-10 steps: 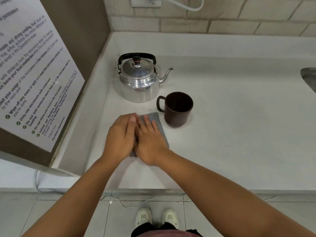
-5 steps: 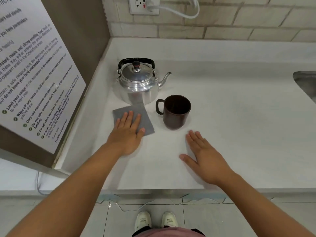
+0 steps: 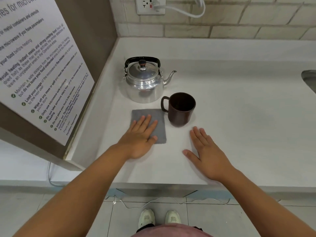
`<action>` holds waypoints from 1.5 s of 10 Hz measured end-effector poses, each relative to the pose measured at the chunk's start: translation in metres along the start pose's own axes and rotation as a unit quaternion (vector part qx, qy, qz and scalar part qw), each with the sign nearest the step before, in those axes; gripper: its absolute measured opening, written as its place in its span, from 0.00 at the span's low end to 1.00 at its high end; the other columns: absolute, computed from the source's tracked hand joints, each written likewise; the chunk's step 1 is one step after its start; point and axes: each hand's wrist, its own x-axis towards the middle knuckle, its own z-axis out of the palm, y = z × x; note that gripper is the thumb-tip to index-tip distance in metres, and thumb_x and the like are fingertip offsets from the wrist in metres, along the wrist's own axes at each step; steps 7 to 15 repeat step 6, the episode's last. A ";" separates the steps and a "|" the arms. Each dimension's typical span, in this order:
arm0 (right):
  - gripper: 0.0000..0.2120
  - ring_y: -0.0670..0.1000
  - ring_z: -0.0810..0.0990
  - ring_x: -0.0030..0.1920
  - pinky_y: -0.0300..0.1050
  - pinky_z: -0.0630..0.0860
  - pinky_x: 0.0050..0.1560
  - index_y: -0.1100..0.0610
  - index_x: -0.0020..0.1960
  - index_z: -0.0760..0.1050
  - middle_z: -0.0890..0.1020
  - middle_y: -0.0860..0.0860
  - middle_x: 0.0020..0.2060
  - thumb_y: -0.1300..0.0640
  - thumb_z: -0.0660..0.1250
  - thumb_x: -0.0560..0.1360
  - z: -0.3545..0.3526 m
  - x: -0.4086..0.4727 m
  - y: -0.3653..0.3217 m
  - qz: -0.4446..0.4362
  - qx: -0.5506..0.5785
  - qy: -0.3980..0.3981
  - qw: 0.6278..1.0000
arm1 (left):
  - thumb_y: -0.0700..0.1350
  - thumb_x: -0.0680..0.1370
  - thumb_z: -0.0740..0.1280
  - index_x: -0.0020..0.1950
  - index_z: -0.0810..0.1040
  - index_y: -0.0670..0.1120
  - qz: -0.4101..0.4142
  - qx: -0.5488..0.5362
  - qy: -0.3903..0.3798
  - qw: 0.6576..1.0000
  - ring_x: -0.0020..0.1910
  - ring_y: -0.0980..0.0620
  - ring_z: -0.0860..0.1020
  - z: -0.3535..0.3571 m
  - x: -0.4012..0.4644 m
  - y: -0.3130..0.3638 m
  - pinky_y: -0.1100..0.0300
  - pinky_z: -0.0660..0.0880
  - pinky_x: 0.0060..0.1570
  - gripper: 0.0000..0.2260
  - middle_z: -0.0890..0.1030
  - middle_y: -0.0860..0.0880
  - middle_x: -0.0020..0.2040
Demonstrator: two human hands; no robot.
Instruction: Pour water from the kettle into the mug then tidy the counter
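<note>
A shiny metal kettle [image 3: 145, 82] with a black handle stands upright near the counter's back left corner, spout pointing right. A dark brown mug [image 3: 181, 109] stands just in front and to the right of it, handle to the left. A folded grey cloth [image 3: 150, 115] lies flat on the counter left of the mug. My left hand [image 3: 140, 134] rests flat on the cloth with fingers spread, gripping nothing. My right hand [image 3: 206, 149] lies flat and open on the bare counter in front of the mug, not touching it.
The white counter [image 3: 248, 134] runs right to a steel sink rim [image 3: 309, 79]. A brown panel with a printed notice [image 3: 39, 69] walls the left side. A wall socket [image 3: 150, 5] with a white cable sits on the tiled wall behind. The counter's front edge lies near my forearms.
A second ago both hands pressed together on the cloth. My right hand has come off it to the bare counter on the right; the left stays flat on the cloth, now squared beside the mug.
</note>
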 end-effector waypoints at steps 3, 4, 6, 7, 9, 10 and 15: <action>0.35 0.46 0.36 0.76 0.41 0.37 0.74 0.53 0.78 0.39 0.41 0.47 0.78 0.36 0.46 0.79 0.003 -0.001 0.000 -0.003 0.005 0.010 1.000 | 0.59 0.81 0.44 0.75 0.34 0.58 0.027 0.008 0.016 0.999 0.71 0.58 0.27 0.025 -0.068 0.013 0.58 0.30 0.70 0.26 0.32 0.55 0.76; 0.36 0.47 0.38 0.77 0.40 0.38 0.74 0.53 0.78 0.40 0.42 0.48 0.78 0.36 0.47 0.79 0.000 -0.001 -0.001 0.000 0.005 -0.002 1.000 | 0.60 0.81 0.50 0.77 0.42 0.57 0.017 -0.011 -0.006 1.000 0.75 0.55 0.36 0.012 -0.066 0.015 0.56 0.38 0.73 0.28 0.39 0.54 0.78; 0.33 0.49 0.49 0.78 0.46 0.52 0.75 0.54 0.78 0.50 0.50 0.49 0.79 0.40 0.53 0.79 -0.034 0.005 -0.005 0.026 0.034 -0.080 0.996 | 0.65 0.76 0.59 0.64 0.75 0.52 -0.026 -0.027 -0.047 0.998 0.60 0.49 0.75 -0.056 -0.042 0.018 0.52 0.72 0.59 0.24 0.76 0.52 0.64; 0.33 0.49 0.49 0.78 0.46 0.52 0.75 0.54 0.78 0.50 0.50 0.49 0.79 0.40 0.53 0.79 -0.034 0.005 -0.005 0.026 0.034 -0.080 0.996 | 0.65 0.76 0.59 0.64 0.75 0.52 -0.026 -0.027 -0.047 0.998 0.60 0.49 0.75 -0.056 -0.042 0.018 0.52 0.72 0.59 0.24 0.76 0.52 0.64; 0.33 0.49 0.49 0.78 0.46 0.52 0.75 0.54 0.78 0.50 0.50 0.49 0.79 0.40 0.53 0.79 -0.034 0.005 -0.005 0.026 0.034 -0.080 0.996 | 0.65 0.76 0.59 0.64 0.75 0.52 -0.026 -0.027 -0.047 0.998 0.60 0.49 0.75 -0.056 -0.042 0.018 0.52 0.72 0.59 0.24 0.76 0.52 0.64; 0.33 0.49 0.49 0.78 0.46 0.52 0.75 0.54 0.78 0.50 0.50 0.49 0.79 0.40 0.53 0.79 -0.034 0.005 -0.005 0.026 0.034 -0.080 0.996 | 0.65 0.76 0.59 0.64 0.75 0.52 -0.026 -0.027 -0.047 0.998 0.60 0.49 0.75 -0.056 -0.042 0.018 0.52 0.72 0.59 0.24 0.76 0.52 0.64; 0.33 0.49 0.49 0.78 0.46 0.52 0.75 0.54 0.78 0.50 0.50 0.49 0.79 0.40 0.53 0.79 -0.034 0.005 -0.005 0.026 0.034 -0.080 0.996 | 0.65 0.76 0.59 0.64 0.75 0.52 -0.026 -0.027 -0.047 0.998 0.60 0.49 0.75 -0.056 -0.042 0.018 0.52 0.72 0.59 0.24 0.76 0.52 0.64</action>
